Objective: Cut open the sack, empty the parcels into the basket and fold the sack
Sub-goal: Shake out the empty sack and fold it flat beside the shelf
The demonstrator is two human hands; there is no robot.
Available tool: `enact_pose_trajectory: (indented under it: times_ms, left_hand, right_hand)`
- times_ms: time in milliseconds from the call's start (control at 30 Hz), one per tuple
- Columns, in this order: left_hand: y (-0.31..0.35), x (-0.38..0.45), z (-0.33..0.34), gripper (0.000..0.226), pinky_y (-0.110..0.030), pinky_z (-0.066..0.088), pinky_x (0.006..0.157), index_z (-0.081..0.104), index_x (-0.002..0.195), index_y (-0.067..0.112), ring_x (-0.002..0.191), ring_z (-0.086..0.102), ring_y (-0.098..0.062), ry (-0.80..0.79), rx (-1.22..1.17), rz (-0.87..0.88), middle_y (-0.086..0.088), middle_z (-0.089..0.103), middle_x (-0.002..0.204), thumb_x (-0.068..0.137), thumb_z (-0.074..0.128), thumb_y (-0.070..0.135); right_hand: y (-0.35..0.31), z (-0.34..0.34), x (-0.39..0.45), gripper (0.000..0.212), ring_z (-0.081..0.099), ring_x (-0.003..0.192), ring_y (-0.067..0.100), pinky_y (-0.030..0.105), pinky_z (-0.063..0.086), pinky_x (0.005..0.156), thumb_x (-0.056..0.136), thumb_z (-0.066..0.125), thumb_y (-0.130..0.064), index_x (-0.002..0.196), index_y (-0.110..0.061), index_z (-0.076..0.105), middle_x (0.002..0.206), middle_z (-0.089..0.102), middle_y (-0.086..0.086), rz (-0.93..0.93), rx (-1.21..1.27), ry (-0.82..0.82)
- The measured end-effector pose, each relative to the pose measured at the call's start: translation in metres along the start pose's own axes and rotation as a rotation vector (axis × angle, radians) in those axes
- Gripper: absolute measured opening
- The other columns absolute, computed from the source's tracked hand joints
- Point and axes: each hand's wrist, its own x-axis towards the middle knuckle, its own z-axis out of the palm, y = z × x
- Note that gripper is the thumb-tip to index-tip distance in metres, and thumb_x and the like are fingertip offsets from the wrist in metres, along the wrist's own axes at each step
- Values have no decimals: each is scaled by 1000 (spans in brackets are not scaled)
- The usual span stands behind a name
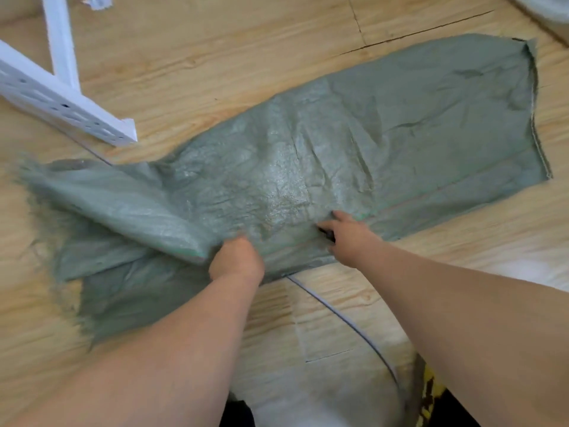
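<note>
Sack [354, 143], grey-green and woven, lies spread out flat on the wood-grain floor [215, 57], running from the lower left toward the upper right. Nothing bulges inside it; it lies limp and creased, with a shiny patch near its middle. Its far right end shows a stitched seam with a loose thread, while its left end is frayed and ragged, the mouth lying open in two loose layers. One flap at the left is turned over onto the rest, showing a thin green stripe along the fold.

Left hand [237, 260] is at the near edge of the sack with fingers curled round the folded flap, gripping the cloth. Right hand [348, 235] rests on the sack just to the right, near the same edge; its forefinger is stretched out along the cloth and the other fingers are curled over something small and dark, too blurred to name.

Beyond the sack's left end stands a white perforated metal frame [61, 97] on the floor. A thin grey cable [338, 315] curves across the floor from the sack's near edge toward the person.
</note>
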Motion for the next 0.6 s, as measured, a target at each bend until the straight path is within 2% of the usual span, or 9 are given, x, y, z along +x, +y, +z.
enact_pose_trajectory:
  times_ms: [67,133,167,200,300,400,467,533,600]
  left_hand:
    - [-15,-2,6,54,-42,50,96,45,137,11,117,59,-32,-212,-106,-179,-16,56,131,85,56,24]
    - [-19,-3,8,61,-40,34,111,24,146,0,133,43,-32,-376,-161,-186,-20,40,146,96,52,22]
    - [-17,-2,8,64,-39,25,115,16,147,-3,138,36,-31,-396,-196,-191,-19,33,151,99,49,24]
    - [-13,0,7,72,-40,24,116,11,149,1,139,33,-31,-381,-263,-177,-17,30,153,98,52,29]
    - [12,17,1,86,-42,32,112,17,152,15,136,36,-34,-209,-480,-109,-13,30,153,86,64,45]
    - [41,29,-18,64,-31,26,113,35,148,23,140,32,-26,32,-525,175,-9,24,156,91,59,37]
    - [56,33,-32,45,-23,29,106,52,137,20,132,43,-21,252,-590,285,-7,38,148,92,56,23]
    - [60,37,-35,33,-23,37,99,64,123,16,117,56,-23,406,-756,155,-8,53,136,91,54,16]
    - [55,37,-37,30,-23,41,87,62,120,14,110,59,-25,439,-1007,-105,-8,49,137,91,55,15]
  right_hand:
    - [1,1,-1,67,34,138,32,49,42,105,92,51,-8,145,-44,30,160,7,-13,20,-42,11]
    - [5,-2,-2,71,36,137,31,49,43,103,92,50,-6,147,-43,24,160,6,-16,42,-61,37]
    - [9,-3,-3,73,37,136,32,48,43,103,92,50,-4,148,-42,22,160,4,-16,61,-61,45]
    - [15,-4,-4,75,37,135,32,47,43,104,91,49,-2,149,-40,21,160,3,-16,86,-53,46]
    - [41,-7,-8,75,34,139,29,44,38,109,90,47,-2,152,-34,19,161,2,-13,179,22,53]
    - [67,-12,-11,71,32,140,29,47,39,108,91,52,-10,152,-28,21,161,8,-4,301,169,84]
    - [78,-19,-10,69,34,138,29,46,39,108,90,56,-13,151,-24,26,157,20,2,325,217,135]
    - [81,-25,-9,66,32,140,28,35,35,111,92,57,-15,151,-21,28,156,22,8,334,206,144]
    - [79,-28,-10,60,33,139,29,34,33,110,94,55,-18,149,-18,31,155,22,12,391,206,173]
